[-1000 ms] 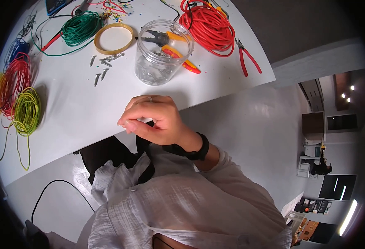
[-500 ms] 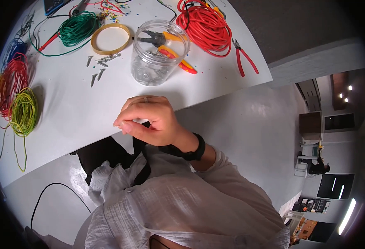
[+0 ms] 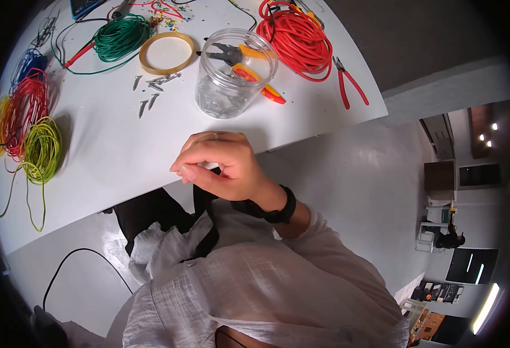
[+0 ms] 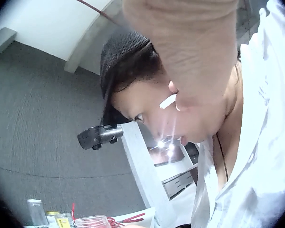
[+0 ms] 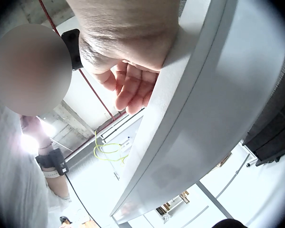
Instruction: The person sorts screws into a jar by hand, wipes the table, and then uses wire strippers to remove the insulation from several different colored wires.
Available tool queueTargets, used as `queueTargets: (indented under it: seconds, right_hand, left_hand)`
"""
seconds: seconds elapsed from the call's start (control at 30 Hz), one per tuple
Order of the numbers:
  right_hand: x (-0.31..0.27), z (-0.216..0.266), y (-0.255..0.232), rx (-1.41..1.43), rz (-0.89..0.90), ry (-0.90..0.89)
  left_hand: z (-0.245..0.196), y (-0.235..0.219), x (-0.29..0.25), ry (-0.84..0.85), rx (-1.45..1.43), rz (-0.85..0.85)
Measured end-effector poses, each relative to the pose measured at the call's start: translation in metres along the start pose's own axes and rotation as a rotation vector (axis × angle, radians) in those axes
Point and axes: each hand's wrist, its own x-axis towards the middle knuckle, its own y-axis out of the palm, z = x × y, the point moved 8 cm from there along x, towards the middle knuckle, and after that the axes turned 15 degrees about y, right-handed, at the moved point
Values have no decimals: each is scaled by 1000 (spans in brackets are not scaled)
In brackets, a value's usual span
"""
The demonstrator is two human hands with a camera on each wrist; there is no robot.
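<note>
My right hand [image 3: 217,165] hangs at the table's front edge, its fingers loosely curled and holding nothing. In the right wrist view those fingers [image 5: 128,88] lie beside the tabletop's edge. Just beyond that hand stands a lidless clear jar [image 3: 223,104] with small pieces inside. My left hand [image 4: 190,61] is raised against the side of the head, out of the head view. A short white stick-like piece [image 4: 168,101] shows beside it at the cheek; whether the fingers grip it, I cannot tell.
Several screws [image 3: 152,100] and a yellow ring [image 3: 141,58] lie left of the jar. Pliers with orange-red handles [image 3: 275,95] lie behind it. Around these are a red cable coil [image 3: 298,43], red-handled pliers [image 3: 343,90], a green coil [image 3: 121,37] and a yellow-green coil [image 3: 42,148].
The head view has shifted slightly, first one way and then back. My right hand keeps the same pose at the table edge, and the things on the table have not moved.
</note>
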Motion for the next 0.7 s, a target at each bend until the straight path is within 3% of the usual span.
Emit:
queueTargets:
  seconds: [0.7]
  right_hand:
    - [0,-1,1,7,-16,-17]
  left_hand:
    - [43,-8,-16,-87,-44,-74]
